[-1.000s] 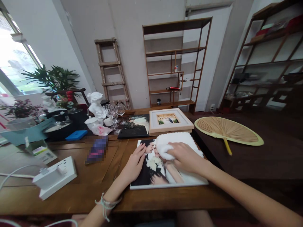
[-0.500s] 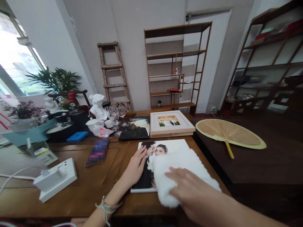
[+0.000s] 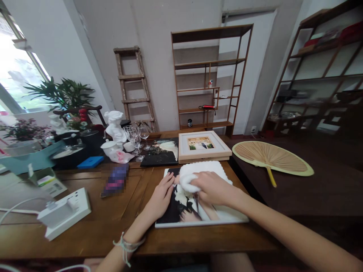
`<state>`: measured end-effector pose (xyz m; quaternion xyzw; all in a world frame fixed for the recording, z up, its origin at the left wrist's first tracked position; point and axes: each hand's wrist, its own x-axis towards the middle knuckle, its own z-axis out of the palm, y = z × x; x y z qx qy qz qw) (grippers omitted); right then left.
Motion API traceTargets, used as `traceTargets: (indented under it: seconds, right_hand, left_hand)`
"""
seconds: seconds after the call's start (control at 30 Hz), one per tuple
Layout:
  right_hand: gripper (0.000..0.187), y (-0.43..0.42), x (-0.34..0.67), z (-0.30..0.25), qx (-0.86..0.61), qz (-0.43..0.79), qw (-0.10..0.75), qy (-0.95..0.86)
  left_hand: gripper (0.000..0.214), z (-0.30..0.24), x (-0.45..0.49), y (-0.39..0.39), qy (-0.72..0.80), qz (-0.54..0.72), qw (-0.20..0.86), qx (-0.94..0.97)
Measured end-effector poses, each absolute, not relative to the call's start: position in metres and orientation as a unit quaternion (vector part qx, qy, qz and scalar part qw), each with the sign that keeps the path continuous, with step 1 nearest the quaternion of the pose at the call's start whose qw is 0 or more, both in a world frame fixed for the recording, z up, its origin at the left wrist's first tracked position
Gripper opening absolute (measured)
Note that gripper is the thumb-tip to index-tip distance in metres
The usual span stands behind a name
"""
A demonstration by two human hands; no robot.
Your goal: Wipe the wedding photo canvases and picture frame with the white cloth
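Note:
A photo panel [image 3: 184, 215] with a printed picture of two people lies flat on the wooden table in front of me. My left hand [image 3: 161, 194] rests on its left edge, fingers stretched out flat. My right hand [image 3: 210, 187] grips the near edge of a white fluffy towel [image 3: 210, 169]. The towel lies over the upper right part of the panel and hides the faces in the picture. The lower part of the print shows, with white flowers and an arm.
Behind the panel are a light wooden picture frame [image 3: 204, 153] and a dark picture [image 3: 161, 151]. Wine glasses [image 3: 136, 139] and a white bust [image 3: 114, 126] stand at the back left. A white power strip [image 3: 68, 215] lies left, a palm-leaf fan [image 3: 272, 158] right.
My right hand has moved away from me and slightly left with the towel, from the panel's lower right up over its top. The panel's lower right is uncovered. My left hand stays put.

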<state>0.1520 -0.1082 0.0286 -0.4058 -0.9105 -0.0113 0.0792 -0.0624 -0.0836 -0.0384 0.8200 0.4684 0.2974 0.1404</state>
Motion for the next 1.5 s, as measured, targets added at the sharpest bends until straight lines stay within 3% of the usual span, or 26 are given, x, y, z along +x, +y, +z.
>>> traceTargets:
  seconds: [0.2,0.33,0.6,0.73,1.07,1.33,1.5]
  right_hand:
    - [0.022,-0.084,0.146,0.021,-0.404,-0.03,0.088,-0.91]
    - [0.029,-0.122,0.141,0.014,-0.377,-0.036,0.082,-0.922]
    - [0.016,-0.199,0.136,0.008,-0.306,-0.021,0.044,-0.951]
    - [0.025,-0.171,0.145,0.016,-0.349,0.023,0.094,-0.932]
    - [0.023,-0.09,0.136,0.02,-0.415,-0.07,0.072,-0.904]
    - [0.015,-0.155,0.123,0.015,-0.335,-0.072,0.061,-0.938]
    - [0.019,-0.196,0.136,0.021,-0.32,0.017,0.037,-0.946]
  left_hand:
    - [0.04,-0.04,-0.061,-0.082,0.472,0.297,0.14,0.818]
    - [0.039,-0.04,-0.062,-0.082,0.474,0.297,0.149,0.816]
    - [0.039,-0.04,-0.061,-0.082,0.478,0.32,0.177,0.798]
    - [0.039,-0.038,-0.06,-0.082,0.475,0.331,0.194,0.792]
    - [0.035,-0.043,-0.062,-0.08,0.462,0.354,0.176,0.794]
    - [0.038,-0.042,-0.061,-0.08,0.466,0.335,0.179,0.799]
    - [0.036,-0.042,-0.062,-0.081,0.469,0.333,0.169,0.801]
